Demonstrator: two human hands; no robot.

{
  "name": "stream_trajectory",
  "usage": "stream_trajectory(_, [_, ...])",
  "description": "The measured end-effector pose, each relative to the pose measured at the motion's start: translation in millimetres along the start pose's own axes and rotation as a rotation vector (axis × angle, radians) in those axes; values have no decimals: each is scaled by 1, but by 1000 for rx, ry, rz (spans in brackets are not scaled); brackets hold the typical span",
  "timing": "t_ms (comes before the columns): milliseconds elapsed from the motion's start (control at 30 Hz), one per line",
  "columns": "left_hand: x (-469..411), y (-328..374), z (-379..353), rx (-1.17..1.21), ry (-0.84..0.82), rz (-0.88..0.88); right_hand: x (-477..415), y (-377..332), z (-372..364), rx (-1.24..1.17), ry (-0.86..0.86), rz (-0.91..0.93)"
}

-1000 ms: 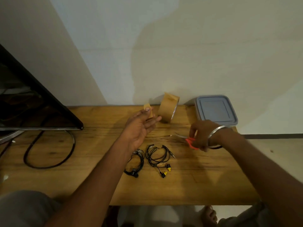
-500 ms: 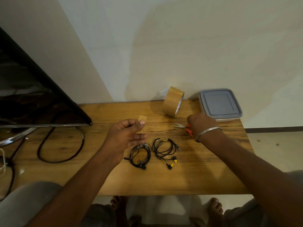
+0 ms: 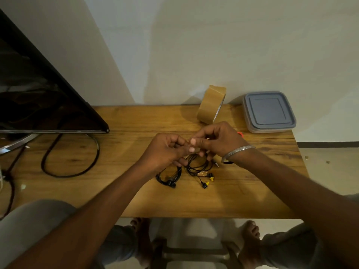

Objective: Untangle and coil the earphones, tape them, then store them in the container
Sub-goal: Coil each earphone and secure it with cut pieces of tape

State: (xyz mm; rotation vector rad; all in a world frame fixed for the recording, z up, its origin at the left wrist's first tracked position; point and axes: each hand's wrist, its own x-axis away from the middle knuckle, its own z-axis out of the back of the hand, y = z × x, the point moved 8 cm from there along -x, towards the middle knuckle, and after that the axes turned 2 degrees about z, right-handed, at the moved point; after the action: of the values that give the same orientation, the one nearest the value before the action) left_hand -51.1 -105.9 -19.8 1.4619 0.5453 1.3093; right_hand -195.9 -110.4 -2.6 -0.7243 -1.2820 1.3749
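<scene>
Head view: we see both hands meeting above the table (image 3: 136, 191), fingertips pinched together at centre. Left hand (image 3: 165, 150) and right hand (image 3: 217, 141) appear to nip a small piece of tape (image 3: 194, 148) between them, but it is almost wholly covered by thumbs and we cannot make out its shape. Under the hands lie two coils of earphones. The left coil (image 3: 168, 176) is half hidden by the left wrist; its long axis runs from 1 to 7 o'clock, buds at the near end. The right coil (image 3: 198, 166) shows yellow-tipped buds trailing toward 5 o'clock, its plug poking out toward 3 o'clock. Scissors (image 3: 240, 133) are nearly all hidden behind the right hand, only an orange sliver showing. At 12 o'clock the tape roll (image 3: 210, 107) stands on edge; the container (image 3: 269, 111), lid on, sits at 2 o'clock.
</scene>
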Motion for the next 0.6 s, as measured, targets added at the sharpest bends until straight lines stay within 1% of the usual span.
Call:
stream_trajectory(100, [0,3,4,-11,-10,-10,0,2,-2,-35,-24,-23])
stream_trajectory(200, [-1,4,10,-2,0,-10,1,2,-8,-140,-75,-59])
stream_trajectory(300, [-1,7,12,-37,-22,-32,3,1,-11,-124,-100,-68])
stream_trajectory(367, [-1,7,12,-40,-39,-32,4,4,-11,-163,-97,-105])
stream_trajectory(467, [-2,11,13,-26,-54,-52,5,7,-13,-264,-86,-187])
stream_trajectory(600, [-2,20,20,29,-82,-103,7,12,-21,-465,-62,-316])
